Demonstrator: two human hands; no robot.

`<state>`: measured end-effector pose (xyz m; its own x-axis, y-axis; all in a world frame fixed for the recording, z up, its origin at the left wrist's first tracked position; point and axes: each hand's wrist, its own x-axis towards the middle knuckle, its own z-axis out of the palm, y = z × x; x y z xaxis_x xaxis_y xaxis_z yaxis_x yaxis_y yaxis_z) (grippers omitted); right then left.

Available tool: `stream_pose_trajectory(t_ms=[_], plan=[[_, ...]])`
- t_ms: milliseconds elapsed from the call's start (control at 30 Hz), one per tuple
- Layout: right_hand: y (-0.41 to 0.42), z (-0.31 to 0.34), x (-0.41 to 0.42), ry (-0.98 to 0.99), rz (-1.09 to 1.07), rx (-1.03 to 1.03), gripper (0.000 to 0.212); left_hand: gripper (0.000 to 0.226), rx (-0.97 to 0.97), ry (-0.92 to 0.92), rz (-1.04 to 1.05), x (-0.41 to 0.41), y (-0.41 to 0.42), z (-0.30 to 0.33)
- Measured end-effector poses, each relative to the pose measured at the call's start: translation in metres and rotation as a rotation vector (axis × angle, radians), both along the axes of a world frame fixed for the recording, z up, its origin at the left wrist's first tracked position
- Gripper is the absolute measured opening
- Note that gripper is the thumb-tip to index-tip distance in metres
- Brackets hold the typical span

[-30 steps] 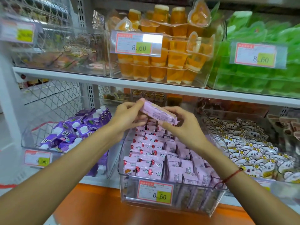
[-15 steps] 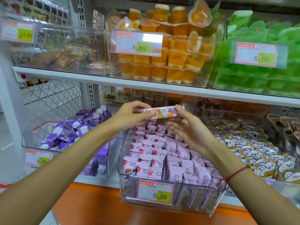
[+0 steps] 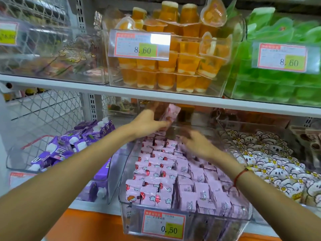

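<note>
Restocking looks partway done: my left hand (image 3: 147, 122) pinches one pink packet (image 3: 171, 112) by its lower edge, tilted above the far end of the clear bin (image 3: 125, 204), at twelve o'clock from the rows (image 3: 156, 171) standing inside. My right hand (image 3: 198, 145) hovers over them, blurred, its fingers seemingly loose and spread, gripping nothing. The packet is not yet slotted in. Purple cartons (image 3: 90, 134) lie at nine o'clock, white packets (image 3: 271, 162) at three; the shelf edge (image 3: 173, 100) overhead crowds my reach
</note>
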<state>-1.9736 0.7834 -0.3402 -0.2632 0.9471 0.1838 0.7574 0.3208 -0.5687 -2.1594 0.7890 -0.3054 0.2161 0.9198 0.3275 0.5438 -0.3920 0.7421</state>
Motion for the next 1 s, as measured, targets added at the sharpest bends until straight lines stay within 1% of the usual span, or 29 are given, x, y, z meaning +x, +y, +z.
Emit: stream_pose_trajectory(t_ms=[33, 67, 133, 200, 267, 333, 400, 500, 633, 667, 733, 800, 833, 900, 967, 1000], plan=[[0.009, -0.008, 0.0, -0.18, 0.01, 0.016, 0.032, 0.048, 0.044, -0.039, 0.003, 0.001, 0.004, -0.005], [0.017, -0.015, 0.0, -0.316, 0.008, 0.02, 0.034, 0.051, 0.089, -0.091, 0.0, 0.002, 0.008, -0.009], [0.027, -0.024, -0.004, -0.482, -0.008, 0.002, 0.042, 0.043, 0.112, -0.17, -0.023, 0.005, 0.014, -0.013], [0.032, -0.03, -0.006, -0.52, 0.009, -0.05, 0.047, 0.038, 0.095, -0.193, -0.043, 0.008, 0.022, -0.017], [0.033, -0.034, -0.005, -0.511, 0.038, -0.07, 0.048, 0.04, 0.094, -0.209, -0.054, 0.011, 0.028, -0.021], [0.032, -0.034, -0.004, -0.489, 0.056, -0.078, 0.047, 0.041, 0.111, -0.268, -0.059, 0.012, 0.034, -0.025], [0.03, -0.031, -0.005, -0.48, 0.065, -0.103, 0.047, 0.043, 0.112, -0.26, -0.058, 0.013, 0.037, -0.027], [0.028, -0.029, -0.005, -0.471, 0.074, -0.118, 0.047, 0.053, 0.088, -0.11, -0.022, 0.009, 0.042, -0.029], [0.027, -0.027, -0.004, -0.456, 0.078, -0.112, 0.047, 0.054, 0.045, 0.087, -0.027, 0.004, 0.052, -0.031], [0.026, -0.026, -0.004, -0.449, 0.079, -0.113, 0.047, 0.05, 0.043, 0.144, -0.013, 0.004, 0.054, -0.031], [0.025, -0.024, -0.004, -0.446, 0.084, -0.122, 0.048, 0.035, 0.06, 0.314, 0.055, 0.006, 0.059, -0.032], [0.02, -0.021, -0.004, -0.457, 0.082, -0.126, 0.05, 0.016, 0.068, 0.546, 0.089, 0.01, 0.061, -0.032], [0.016, -0.02, -0.003, -0.467, 0.073, -0.118, 0.051, 0.011, 0.058, 0.67, 0.072, 0.013, 0.062, -0.032], [0.005, -0.016, 0.0, -0.488, 0.044, -0.086, 0.052, 0.025, 0.005, 0.846, 0.019, 0.02, 0.063, -0.033], [-0.011, -0.013, 0.006, -0.493, 0.036, -0.071, 0.051, 0.033, -0.023, 0.916, -0.008, 0.026, 0.06, -0.031], [-0.02, -0.012, 0.01, -0.495, 0.045, -0.079, 0.052, 0.034, 0.013, 0.912, -0.006, 0.028, 0.057, -0.029]])
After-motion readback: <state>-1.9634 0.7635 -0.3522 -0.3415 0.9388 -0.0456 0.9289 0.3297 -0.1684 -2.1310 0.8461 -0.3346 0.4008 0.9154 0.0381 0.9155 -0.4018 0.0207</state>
